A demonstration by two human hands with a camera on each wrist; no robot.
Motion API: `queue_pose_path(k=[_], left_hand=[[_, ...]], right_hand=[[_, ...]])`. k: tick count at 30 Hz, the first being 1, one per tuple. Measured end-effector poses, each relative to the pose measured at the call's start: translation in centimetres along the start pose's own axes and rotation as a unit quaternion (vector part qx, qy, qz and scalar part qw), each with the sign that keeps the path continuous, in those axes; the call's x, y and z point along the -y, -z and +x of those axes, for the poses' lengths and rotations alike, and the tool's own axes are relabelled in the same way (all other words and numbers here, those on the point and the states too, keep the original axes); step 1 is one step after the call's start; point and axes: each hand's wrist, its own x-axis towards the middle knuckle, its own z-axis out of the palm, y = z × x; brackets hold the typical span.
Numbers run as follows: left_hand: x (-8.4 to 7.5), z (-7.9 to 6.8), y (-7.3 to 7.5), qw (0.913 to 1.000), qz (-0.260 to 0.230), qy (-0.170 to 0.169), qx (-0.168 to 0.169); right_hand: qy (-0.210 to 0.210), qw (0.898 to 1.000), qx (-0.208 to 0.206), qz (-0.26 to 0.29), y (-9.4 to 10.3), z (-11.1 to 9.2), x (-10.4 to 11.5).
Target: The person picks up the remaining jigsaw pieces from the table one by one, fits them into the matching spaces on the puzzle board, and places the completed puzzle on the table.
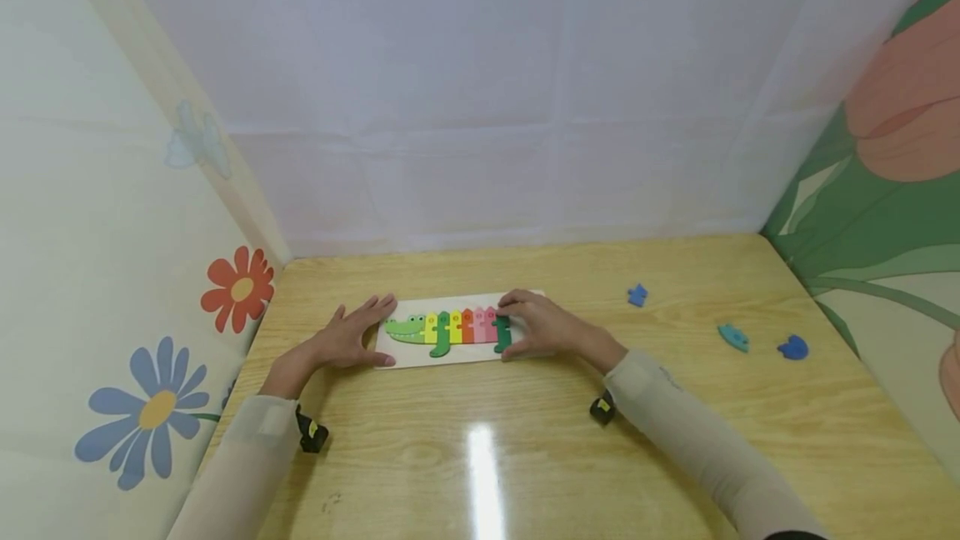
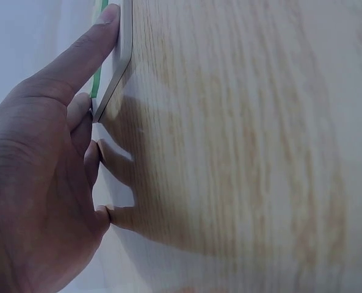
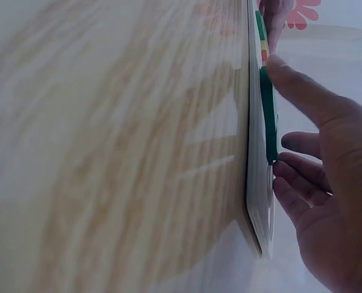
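A white puzzle board (image 1: 408,355) lies flat on the table, bearing a row of coloured pieces that form a crocodile, its light green head (image 1: 406,330) at the left. My left hand (image 1: 343,342) spans the board's left end, thumb at the near edge and fingers at the far edge. Over the right end, my right hand (image 1: 551,328) pinches a dark green leg piece (image 3: 268,116) between thumb and fingers. That piece sits beside the pink pieces (image 1: 485,327); in the right wrist view it is on the board's surface. The slots to its right are mostly hidden by the hand.
On the right of the wooden table (image 1: 420,457) lie three loose pieces: a small blue one (image 1: 637,295), a teal one (image 1: 733,337) and a rounded blue one (image 1: 793,347). A white cloth (image 1: 450,107) hangs behind, with flower-printed cloths at both sides.
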Motion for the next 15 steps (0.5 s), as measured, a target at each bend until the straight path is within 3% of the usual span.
queue_pose_path(k=[15], left_hand=[[0.07, -0.02, -0.05, 1.0000, 0.000, -0.001, -0.001]], right_hand=[[0.012, 1.000, -0.003, -0.003, -0.09, -0.02, -0.05]])
